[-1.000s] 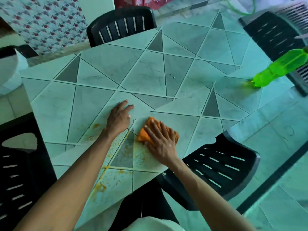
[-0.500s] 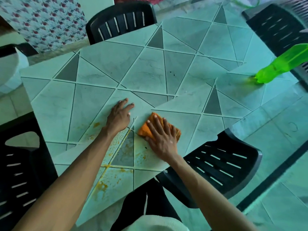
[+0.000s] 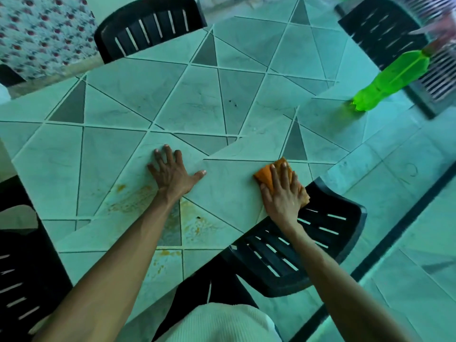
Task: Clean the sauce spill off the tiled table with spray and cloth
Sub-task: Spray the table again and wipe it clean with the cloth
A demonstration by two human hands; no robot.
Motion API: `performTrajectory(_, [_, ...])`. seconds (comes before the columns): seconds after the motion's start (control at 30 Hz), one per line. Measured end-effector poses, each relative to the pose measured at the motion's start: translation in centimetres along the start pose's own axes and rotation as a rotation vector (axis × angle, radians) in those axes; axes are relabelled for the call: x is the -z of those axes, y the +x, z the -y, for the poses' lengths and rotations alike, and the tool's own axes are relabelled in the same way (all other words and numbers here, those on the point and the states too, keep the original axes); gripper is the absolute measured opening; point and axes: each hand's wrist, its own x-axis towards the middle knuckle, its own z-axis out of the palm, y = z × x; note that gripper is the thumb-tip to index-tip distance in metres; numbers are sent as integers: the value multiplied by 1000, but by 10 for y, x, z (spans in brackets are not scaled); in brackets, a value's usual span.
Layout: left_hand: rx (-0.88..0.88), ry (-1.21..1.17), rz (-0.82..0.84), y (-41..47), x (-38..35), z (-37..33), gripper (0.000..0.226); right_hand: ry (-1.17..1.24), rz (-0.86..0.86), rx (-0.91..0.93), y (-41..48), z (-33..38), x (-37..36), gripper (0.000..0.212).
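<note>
From where I stand the job looks partly done at best. The tile between the two hands appears clean, but orange sauce spill still marks the tiled surface beside and under the left forearm. There are more specks and smears on the tiles nearer the person, down toward the near edge. I judge that the wiping has yet to reach that whole patch, and the grout lines there will likely need extra passes.

The left hand lies flat on the surface with fingers spread and holds nothing; it seems to be bracing. The right hand presses down on the orange cloth with fingers straight, its grip apart rather than curled round the fabric. The cloth sits at the right edge of the surface, just above the back of a black chair and well apart from the remaining stains. It is bunched into a pad, and its longer side runs roughly along the hand, from the far left toward the near right.

The green spray bottle is untouched at the far right corner. Its base is toward the hands and its neck points away to the upper right. The nozzle end is too blurred to make out.
</note>
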Motion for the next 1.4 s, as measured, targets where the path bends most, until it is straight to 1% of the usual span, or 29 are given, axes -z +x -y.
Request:
performTrajectory(0.07, [0,-4,4,0,0,0,112,7,29,95,-48,26,-19,68])
performTrajectory(0.13, [1,1,8,0,1,0,113,-17,79,283,-85,53,-32,68])
performTrajectory(0.2, [7,1,12,-1,1,0,114,-48,76,432,-96,64,-36,67])
performTrajectory(0.23, [9,-4,12,-1,0,-1,114,-59,65,475,-89,59,-35,66])
performTrajectory(0.3, [3,-11,3,0,-1,-2,114,-82,37,446,-57,40,-28,65])
performTrajectory(0.4, [5,3,5,1,-1,-1,113,-41,6,199,21,22,-10,65])
performTrajectory(0.47, [1,9,-7,3,-3,0,113,-8,-29,76,58,30,-2,64])
performTrajectory(0.53, [3,8,-30,4,-1,0,112,7,-59,74,65,52,-7,64])
performTrajectory(0.57, [-1,13,-42,4,0,0,111,-5,-71,121,52,63,-13,65])
performTrajectory(0.6, [-2,19,-52,4,1,2,111,-25,-62,206,31,73,-20,65])
performTrajectory(0.67, [-5,17,-50,4,2,6,107,-50,-10,442,-22,80,-31,65])
performTrajectory(0.73, [-39,-1,-64,5,2,11,97,-62,25,665,-58,62,-28,64])
performTrajectory(0.77, [-64,-7,-78,4,3,16,92,-85,32,741,-64,47,-25,64])
performTrajectory(0.8, [-96,-9,-91,3,3,20,87,-116,36,766,-62,31,-21,64])
performTrajectory(0.83, [-124,-12,-102,1,4,27,84,-139,34,735,-51,18,-17,64])
performTrajectory(0.87, [-151,-22,-105,-1,5,31,80,-145,37,643,-35,9,-13,66])
performTrajectory(0.93, [-185,-43,-117,-6,8,42,71,-105,43,389,6,13,-7,67])
performTrajectory(0.97, [-195,-47,-130,-9,10,45,67,-76,29,298,25,25,-6,67])
performTrajectory(1.0, [-188,-53,-145,-12,11,50,63,-53,17,260,39,44,-6,67])
performTrajectory(1.03, [-173,-64,-155,-14,12,54,59,-39,7,262,48,67,-8,67])
performTrajectory(1.1, [-138,-94,-181,-18,13,64,52,-34,13,354,42,112,-20,68])
performTrajectory(1.17, [-109,-103,-223,-21,15,76,48,-53,55,526,11,144,-34,68])
performTrajectory(1.2, [-108,-101,-231,-22,16,81,47,-60,79,616,-8,147,-38,67])
performTrajectory(1.27, [-89,-101,-239,-26,20,102,47,-99,119,855,-29,135,-39,66])
performTrajectory(1.33, [-69,-85,-239,-28,24,125,47,-147,144,1060,-17,109,-28,65])
performTrajectory(1.37, [-54,-78,-243,-29,26,137,46,-180,148,1096,-3,98,-22,65])
performTrajectory(1.4, [-37,-72,-251,-30,28,150,46,-198,139,1070,14,92,-18,65])
